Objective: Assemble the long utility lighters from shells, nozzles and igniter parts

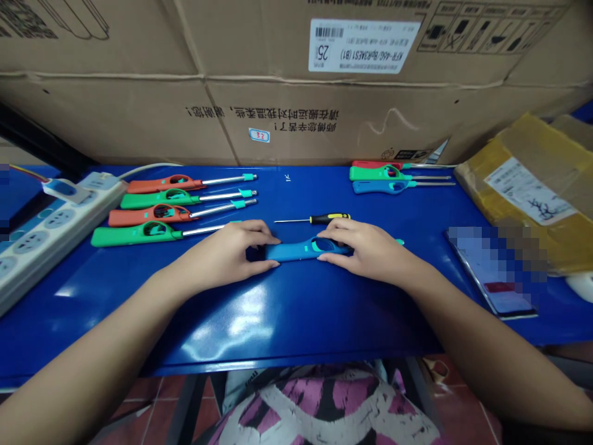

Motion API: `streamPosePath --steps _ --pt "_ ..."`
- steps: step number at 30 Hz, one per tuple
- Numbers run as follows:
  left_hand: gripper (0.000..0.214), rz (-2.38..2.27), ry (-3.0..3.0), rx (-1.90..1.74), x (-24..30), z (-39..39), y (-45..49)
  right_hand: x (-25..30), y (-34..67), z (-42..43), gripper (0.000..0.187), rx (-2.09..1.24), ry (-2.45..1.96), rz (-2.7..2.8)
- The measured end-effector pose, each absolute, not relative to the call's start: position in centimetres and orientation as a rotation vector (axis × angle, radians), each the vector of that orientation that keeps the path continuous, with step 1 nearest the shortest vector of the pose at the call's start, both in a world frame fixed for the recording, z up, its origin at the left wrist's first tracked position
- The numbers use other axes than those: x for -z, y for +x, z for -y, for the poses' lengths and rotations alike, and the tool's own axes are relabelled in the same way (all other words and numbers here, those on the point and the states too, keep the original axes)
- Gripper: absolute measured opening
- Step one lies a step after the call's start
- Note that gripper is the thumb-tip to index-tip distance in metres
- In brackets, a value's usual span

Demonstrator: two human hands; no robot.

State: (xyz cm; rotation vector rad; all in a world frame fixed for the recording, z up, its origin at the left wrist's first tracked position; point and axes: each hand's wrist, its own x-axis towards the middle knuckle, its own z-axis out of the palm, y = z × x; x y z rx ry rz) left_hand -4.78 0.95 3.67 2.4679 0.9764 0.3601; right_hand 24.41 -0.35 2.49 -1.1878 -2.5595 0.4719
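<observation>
A blue long-neck lighter [299, 250] lies flat on the blue table [296, 309] in front of me. My left hand [231, 253] is closed around its handle end. My right hand [365, 247] grips the trigger end, hiding most of the metal neck; a teal tip shows past my right hand. Just behind the lighter lies a small screwdriver [319, 219] with a black and yellow handle, untouched.
Several orange and green lighters [171, 207] lie in a row at the left. Three more lighters [393, 176] lie at the back right. A white power strip [41, 228] sits far left. Cardboard boxes [278, 74] wall the back. A taped parcel [532, 185] and a blurred flat object [495, 272] sit right.
</observation>
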Motion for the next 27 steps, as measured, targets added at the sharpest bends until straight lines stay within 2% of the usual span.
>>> streamPosePath --steps 8,19,27 --pt "0.032 -0.993 2.463 -0.352 -3.7 -1.0 -4.7 -2.5 24.4 0.4 0.031 -0.378 -1.171 2.617" --pt "0.034 -0.980 2.522 -0.294 -3.6 -0.6 -4.7 -2.3 24.1 0.3 0.032 -0.516 -1.271 2.526" --pt "0.033 -0.947 2.663 -0.371 -3.0 0.0 -3.7 -2.8 24.2 0.7 0.030 -0.401 -1.223 2.637"
